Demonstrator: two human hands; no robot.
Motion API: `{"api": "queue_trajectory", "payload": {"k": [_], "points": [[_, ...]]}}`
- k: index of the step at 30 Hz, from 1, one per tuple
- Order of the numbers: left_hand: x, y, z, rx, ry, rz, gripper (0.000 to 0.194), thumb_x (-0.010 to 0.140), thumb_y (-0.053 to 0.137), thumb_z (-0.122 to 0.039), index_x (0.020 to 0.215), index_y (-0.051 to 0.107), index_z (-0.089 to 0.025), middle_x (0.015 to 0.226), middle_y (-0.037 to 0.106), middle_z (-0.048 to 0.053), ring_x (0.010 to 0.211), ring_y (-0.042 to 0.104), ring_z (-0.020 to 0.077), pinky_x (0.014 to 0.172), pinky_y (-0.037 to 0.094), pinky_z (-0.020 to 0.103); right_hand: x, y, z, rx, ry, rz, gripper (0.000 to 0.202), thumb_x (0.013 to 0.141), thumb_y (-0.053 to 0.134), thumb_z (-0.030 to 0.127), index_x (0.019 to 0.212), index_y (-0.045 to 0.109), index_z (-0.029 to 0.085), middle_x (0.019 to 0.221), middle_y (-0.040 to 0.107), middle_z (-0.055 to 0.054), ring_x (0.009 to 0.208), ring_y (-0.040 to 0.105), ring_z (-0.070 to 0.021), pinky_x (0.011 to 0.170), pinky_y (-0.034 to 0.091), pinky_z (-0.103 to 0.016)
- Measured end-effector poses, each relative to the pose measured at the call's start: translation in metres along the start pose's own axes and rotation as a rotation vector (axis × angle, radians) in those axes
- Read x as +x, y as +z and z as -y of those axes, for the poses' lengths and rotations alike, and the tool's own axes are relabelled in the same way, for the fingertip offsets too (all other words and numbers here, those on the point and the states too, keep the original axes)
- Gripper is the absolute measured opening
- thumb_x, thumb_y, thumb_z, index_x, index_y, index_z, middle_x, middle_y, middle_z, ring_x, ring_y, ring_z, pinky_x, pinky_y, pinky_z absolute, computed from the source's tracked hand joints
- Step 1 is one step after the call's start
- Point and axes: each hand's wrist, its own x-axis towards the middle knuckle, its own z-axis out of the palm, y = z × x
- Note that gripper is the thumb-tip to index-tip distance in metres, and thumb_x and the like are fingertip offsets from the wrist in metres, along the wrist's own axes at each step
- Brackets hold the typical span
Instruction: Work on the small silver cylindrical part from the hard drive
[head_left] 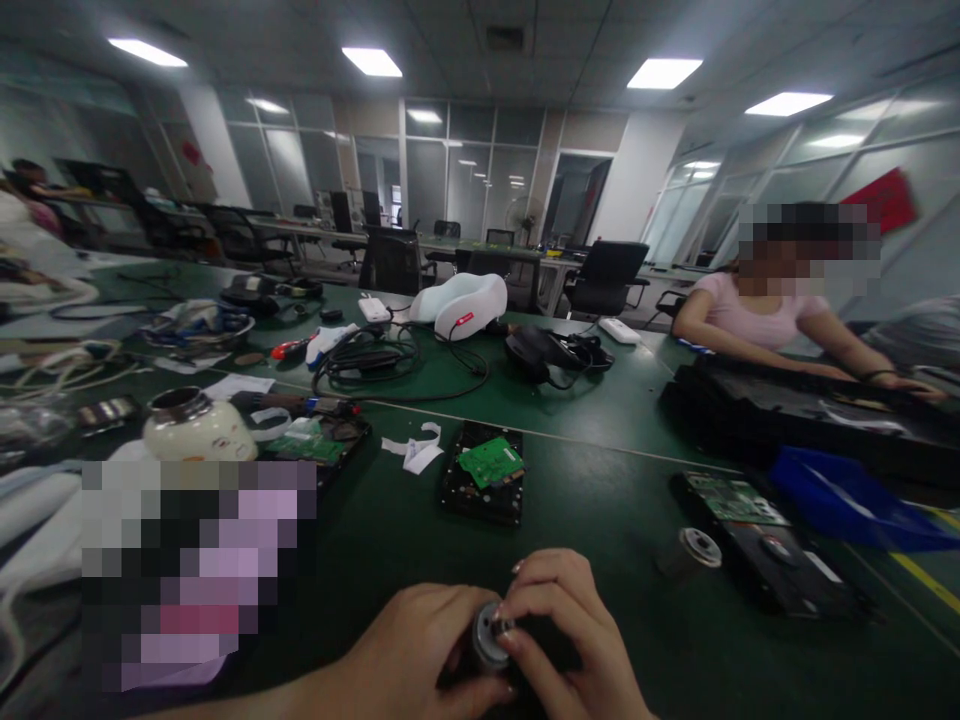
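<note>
Near the bottom middle of the head view, my left hand (424, 640) is closed around a small grey cylinder that looks like an electric motor (489, 648). The fingers of my right hand (574, 625) pinch a small metal piece at the cylinder's top face; I cannot tell whether that piece is its shaft or a separate part. A similar grey cylinder (690, 550) stands on the green table to the right. Straight ahead lies a hard drive (484, 505) with a loose green circuit board (491, 462) on it.
Another opened drive (795, 570) and a blue plastic sheet (847, 500) lie to the right. A cream jar (199, 430) and a blurred-out purple item (247, 540) are at left. Cables (375, 360) and a neck pillow (461, 300) lie behind. A co-worker (765, 320) sits far right.
</note>
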Motion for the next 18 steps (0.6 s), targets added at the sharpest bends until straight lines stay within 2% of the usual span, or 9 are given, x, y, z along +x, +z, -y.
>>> {"api": "queue_trajectory", "payload": {"k": [13,18], "points": [[-0.0008,-0.0003,0.0012,-0.025,0.063,-0.049,0.022,0.074,0.072,-0.009,0.091,0.061,-0.017,0.079,0.066,0.0,0.064,0.058,0.0158,0.066,0.047,0.024,0.0013,-0.004,0.0023,0.087,0.057,0.123,0.035,0.08,0.061,0.011,0.112,0.058,0.025,0.098,0.06,-0.006,0.09,0.057,-0.0223,0.078,0.047,-0.036],[-0.0006,-0.0017,-0.0008,-0.038,0.058,-0.044,0.019,0.076,0.071,-0.011,0.09,0.06,-0.018,0.077,0.065,-0.001,0.063,0.058,0.0154,0.062,0.046,0.022,0.0019,-0.0055,0.0057,0.116,0.111,0.141,0.033,0.08,0.057,0.011,0.11,0.057,0.025,0.099,0.058,-0.006,0.09,0.057,-0.0224,0.077,0.048,-0.036]]}}
